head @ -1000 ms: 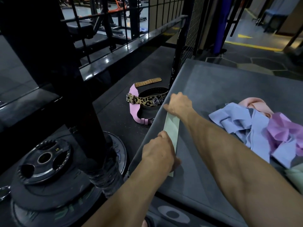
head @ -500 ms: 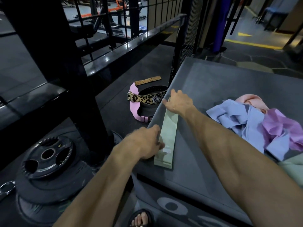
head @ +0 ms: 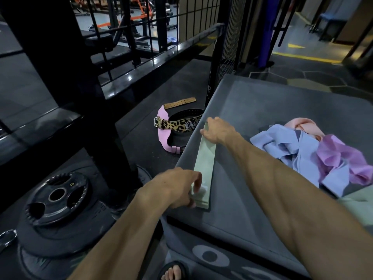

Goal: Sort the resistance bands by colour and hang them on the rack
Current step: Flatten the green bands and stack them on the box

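— Where's the band relative to the hands?

— I see a pale green band [head: 204,158] lying flat and stretched along the left edge of the grey padded box [head: 252,110], running between my two hands. My right hand [head: 217,131] rests on its far end, fingers fairly straight, pressing down. My left hand [head: 177,187] is at the near end, fingers curled, thumb and fingertips pinching the stacked layers there.

— What else is around?

— To the right of my right forearm is a loose heap: blue bands [head: 298,152], purple bands [head: 347,160] and a pink one [head: 302,126] behind them. Beyond my right hand, on the floor, lies a leopard-print lifting belt [head: 177,125] with a pink belt [head: 163,134] touching it. A black rack upright [head: 80,87] stands left of my left hand, weight plates [head: 56,197] stacked at its foot.

— Any writing?

— A "5" on the top plate. The belt has white lettering, partly hidden; I can't read it.
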Available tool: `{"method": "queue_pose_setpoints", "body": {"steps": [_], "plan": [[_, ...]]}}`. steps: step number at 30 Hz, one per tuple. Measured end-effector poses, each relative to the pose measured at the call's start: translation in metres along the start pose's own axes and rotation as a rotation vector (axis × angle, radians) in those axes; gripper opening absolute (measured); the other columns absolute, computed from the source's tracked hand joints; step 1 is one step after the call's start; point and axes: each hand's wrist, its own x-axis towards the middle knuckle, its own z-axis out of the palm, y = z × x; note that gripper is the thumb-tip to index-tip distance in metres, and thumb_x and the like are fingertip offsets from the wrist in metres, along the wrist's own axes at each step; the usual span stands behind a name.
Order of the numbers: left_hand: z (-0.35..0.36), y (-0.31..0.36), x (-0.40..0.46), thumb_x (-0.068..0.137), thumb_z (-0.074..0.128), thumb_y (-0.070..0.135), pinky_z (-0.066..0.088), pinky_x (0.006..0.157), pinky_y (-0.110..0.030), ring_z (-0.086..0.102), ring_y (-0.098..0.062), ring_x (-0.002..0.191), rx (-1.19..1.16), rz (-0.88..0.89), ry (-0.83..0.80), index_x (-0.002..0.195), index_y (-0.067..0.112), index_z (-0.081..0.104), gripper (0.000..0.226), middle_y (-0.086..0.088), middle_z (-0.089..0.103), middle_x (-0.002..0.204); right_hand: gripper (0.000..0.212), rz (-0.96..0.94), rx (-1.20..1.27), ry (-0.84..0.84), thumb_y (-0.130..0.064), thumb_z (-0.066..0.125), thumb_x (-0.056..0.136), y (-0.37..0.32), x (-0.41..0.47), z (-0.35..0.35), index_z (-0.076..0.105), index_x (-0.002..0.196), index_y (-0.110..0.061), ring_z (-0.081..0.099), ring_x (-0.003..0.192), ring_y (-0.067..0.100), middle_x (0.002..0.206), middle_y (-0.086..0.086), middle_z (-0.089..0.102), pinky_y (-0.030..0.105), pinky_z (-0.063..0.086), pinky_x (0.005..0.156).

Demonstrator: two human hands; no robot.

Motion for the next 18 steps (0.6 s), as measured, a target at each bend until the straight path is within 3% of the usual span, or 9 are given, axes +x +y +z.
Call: {"method": "queue_pose_setpoints", "body": {"steps": [8, 18], "plan": [[0.0017, -0.0027, 0.0055, 0.079, 0.079, 0.039, 0.056, 0.088, -0.041, 0.063, -0.023, 0.09, 0.015, 0.006, -0.01, 0.096, 0.035, 0.057, 0.028, 0.01, 0.06, 0.084, 0.053, -0.006, 0.016, 0.003, -0.047, 0.045, 0.103, 0.0019, 0.0057, 0.0011, 0.045, 0.143, -0.013, 0.053, 0.125, 0.032, 0.139, 0.012, 0.05, 0.044, 0.043, 0.099], [0.0002, -0.0012, 0.0014, 0.078, 0.079, 0.042, 0.055, 0.088, -0.043, 0.062, -0.025, 0.093, 0.014, 0.032, -0.018, 0.101, 0.036, 0.052, 0.036, 0.005, 0.064, 0.097, 0.051, -0.008, 0.031, 0.014, -0.047, 0.042, 0.103, 0.0034, 0.0065, 0.0036, 0.045, 0.143, -0.016, 0.053, 0.124, 0.032, 0.139, 0.011, 0.05, 0.046, 0.044, 0.1]]}}
